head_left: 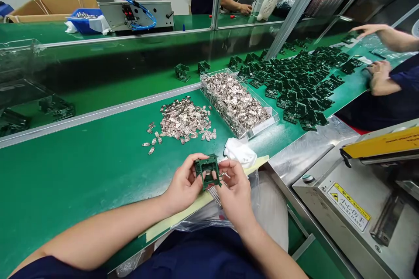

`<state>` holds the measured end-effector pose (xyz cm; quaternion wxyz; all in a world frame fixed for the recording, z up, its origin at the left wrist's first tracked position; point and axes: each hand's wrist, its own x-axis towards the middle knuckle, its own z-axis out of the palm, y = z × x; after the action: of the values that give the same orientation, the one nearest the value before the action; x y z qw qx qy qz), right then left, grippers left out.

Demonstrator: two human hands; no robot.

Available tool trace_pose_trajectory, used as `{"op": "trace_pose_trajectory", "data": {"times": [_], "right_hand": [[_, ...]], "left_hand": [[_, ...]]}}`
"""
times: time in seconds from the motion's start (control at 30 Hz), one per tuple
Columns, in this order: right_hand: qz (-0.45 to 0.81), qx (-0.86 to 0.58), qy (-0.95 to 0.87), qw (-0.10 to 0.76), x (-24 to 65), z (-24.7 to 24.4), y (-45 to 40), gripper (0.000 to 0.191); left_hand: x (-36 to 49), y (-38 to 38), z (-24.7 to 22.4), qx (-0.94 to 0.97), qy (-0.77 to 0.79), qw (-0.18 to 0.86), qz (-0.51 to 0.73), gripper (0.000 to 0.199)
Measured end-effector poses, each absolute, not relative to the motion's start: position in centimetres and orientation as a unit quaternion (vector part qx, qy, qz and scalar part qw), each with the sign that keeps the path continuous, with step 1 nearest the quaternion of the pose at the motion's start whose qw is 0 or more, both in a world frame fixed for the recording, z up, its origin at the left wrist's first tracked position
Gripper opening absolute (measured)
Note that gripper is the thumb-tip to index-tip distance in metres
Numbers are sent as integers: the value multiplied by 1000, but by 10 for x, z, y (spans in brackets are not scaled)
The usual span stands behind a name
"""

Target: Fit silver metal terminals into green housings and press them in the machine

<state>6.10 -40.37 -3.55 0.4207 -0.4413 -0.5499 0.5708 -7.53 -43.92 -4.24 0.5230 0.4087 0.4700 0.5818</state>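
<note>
A dark green plastic frame (207,168) with a square opening is held up near the table's front edge. My left hand (186,184) grips its left side, thumb at the lower corner. On the other side my right hand (236,189) pinches the frame's right edge. Whether a small metal piece sits in the fingers is too hidden to tell. Beyond the hands lies a loose heap of small silvery metal plates (183,120). A clear plastic box (275,117) full of the same plates stands to the right of the heap.
Many green frames (297,80) are piled at the right. A white cloth (240,151) lies by the box. At the lower right stands a metal machine (314,194) with a hand-injury warning label. A co-worker's hands (379,74) are at the far right; other people work behind the partition.
</note>
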Motion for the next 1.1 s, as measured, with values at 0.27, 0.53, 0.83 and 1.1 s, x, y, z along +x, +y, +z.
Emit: {"op": "trace_pose_trajectory", "data": {"times": [0.27, 0.53, 0.83, 1.1], "right_hand": [[655, -417, -454, 438, 55, -29, -405, 30], [665, -404, -416, 470, 64, -28, -418, 34], [522, -518, -477, 481, 135, -65, -427, 28], [533, -501, -520, 441, 119, -103, -418, 43]], "left_hand": [[-70, -444, -39, 391, 488, 519, 583, 31], [-57, -454, -38, 400, 505, 515, 566, 30], [-30, -417, -34, 389, 492, 533, 567, 39], [-8, -384, -56, 416, 466, 536, 568, 46]]}}
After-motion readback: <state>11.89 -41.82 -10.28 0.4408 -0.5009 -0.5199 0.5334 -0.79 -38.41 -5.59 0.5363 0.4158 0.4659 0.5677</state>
